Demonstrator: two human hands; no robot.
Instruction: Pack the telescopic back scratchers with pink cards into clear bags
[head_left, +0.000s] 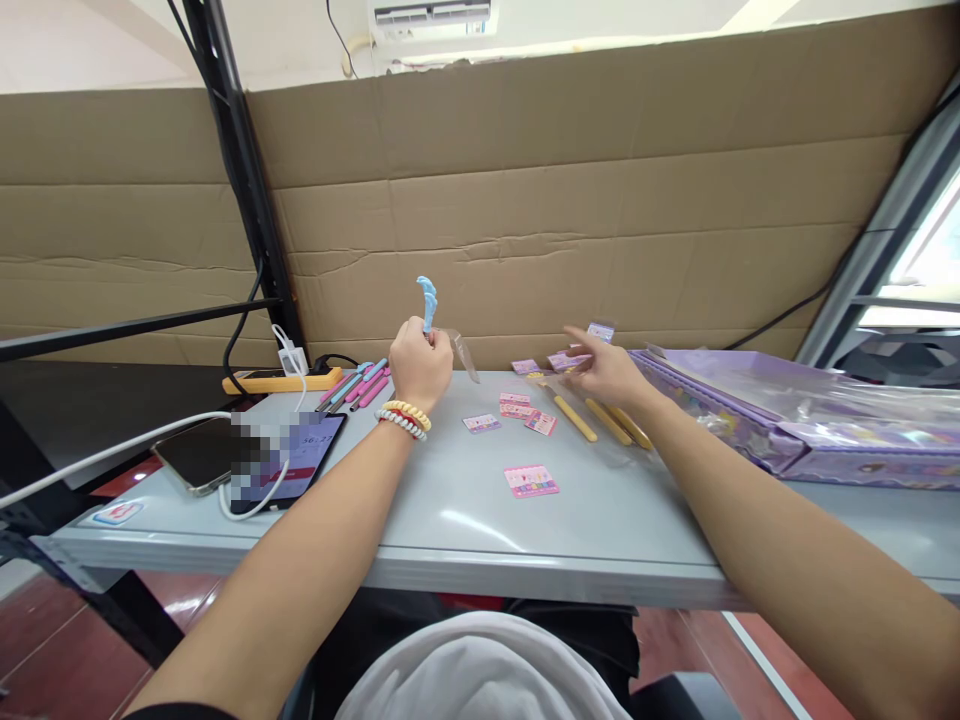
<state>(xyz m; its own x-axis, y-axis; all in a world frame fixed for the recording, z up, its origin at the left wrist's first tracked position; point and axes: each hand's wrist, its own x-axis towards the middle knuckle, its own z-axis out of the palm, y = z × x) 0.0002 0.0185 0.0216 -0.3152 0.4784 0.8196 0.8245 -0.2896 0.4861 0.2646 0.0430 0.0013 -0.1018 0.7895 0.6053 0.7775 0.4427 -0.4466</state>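
Observation:
My left hand point(421, 362) is closed in a fist above the table. Out of its top sticks a light blue, ridged, curved piece point(427, 300); its lower part is hidden in my fingers. A clear plastic wrapper point(463, 355) hangs at the right side of this hand. My right hand point(609, 372) has its fingers stretched out and apart, over several yellow sticks point(576, 418) in clear plastic sleeves. Small printed purple cards point(566, 361) lie by its fingertips. More pink and purple cards point(531, 481) are scattered between my hands.
Pink and blue pens point(367, 383) lie left of my left hand. Beyond them are a yellow power strip point(300, 381), a white cable point(112, 450) and two phones point(206, 455). A purple printed box point(825, 440) with clear plastic stands at right. Cardboard point(525, 220) walls the back.

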